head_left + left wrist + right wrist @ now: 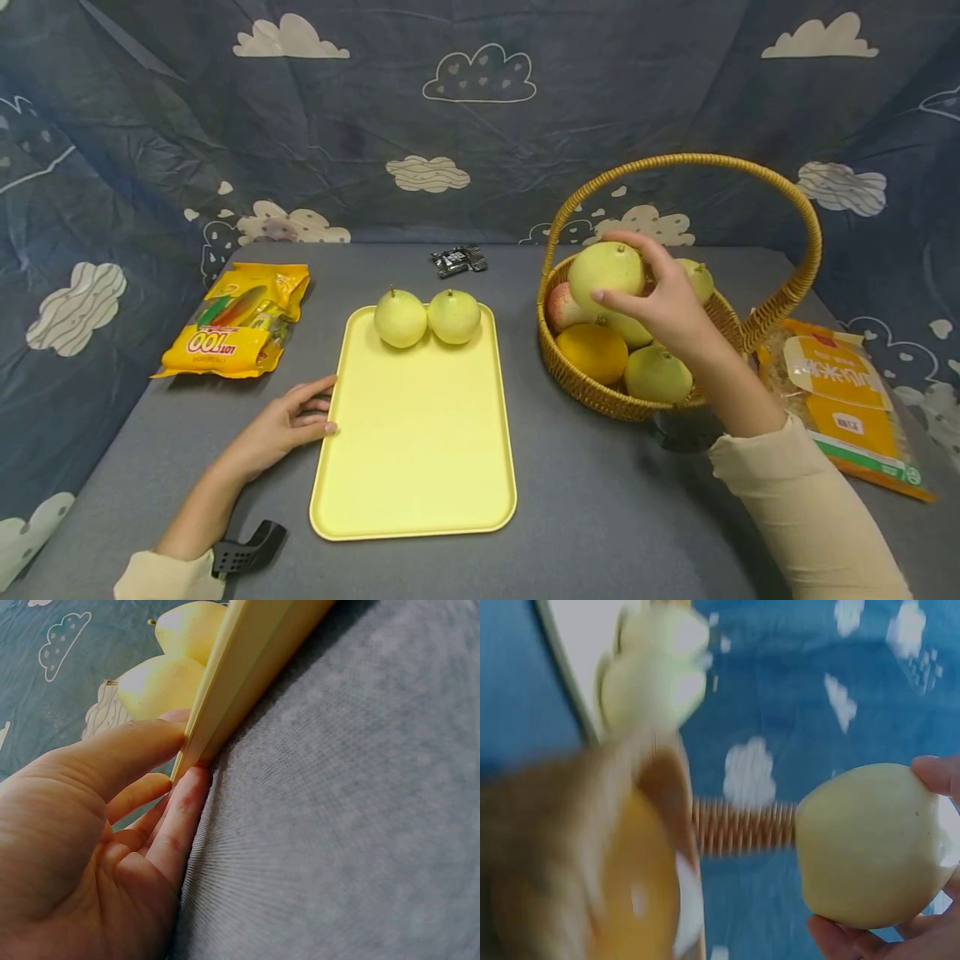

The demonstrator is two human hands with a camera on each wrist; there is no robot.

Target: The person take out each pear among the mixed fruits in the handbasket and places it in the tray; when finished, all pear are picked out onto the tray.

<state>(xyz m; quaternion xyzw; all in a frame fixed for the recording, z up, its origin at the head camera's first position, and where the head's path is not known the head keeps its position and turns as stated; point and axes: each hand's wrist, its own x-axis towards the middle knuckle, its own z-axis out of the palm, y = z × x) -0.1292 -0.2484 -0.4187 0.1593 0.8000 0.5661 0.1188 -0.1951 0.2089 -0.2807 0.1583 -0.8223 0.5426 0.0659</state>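
Note:
My right hand (671, 304) grips a pale green-yellow pear (606, 271) above the wicker basket (592, 396). The right wrist view shows the same pear (874, 846) held between thumb and fingers, beside the basket's handle. Several fruits lie in the basket, among them more pears (658, 375), an orange-yellow fruit (592, 353) and a reddish one (564, 307). On the left, my left hand (281, 429) pinches the long edge of a yellow tray (416, 450), thumb at the rim in the left wrist view. Two pears (401, 318) (454, 317) sit side by side at the tray's far end.
A yellow candy bag (236, 321) lies at the back left. Small black packets (459, 260) are behind the tray. Right of the basket lies an orange-and-clear food bag (847, 400). The tall basket handle (678, 158) arches over the right side, in front of a cloud-patterned cloth.

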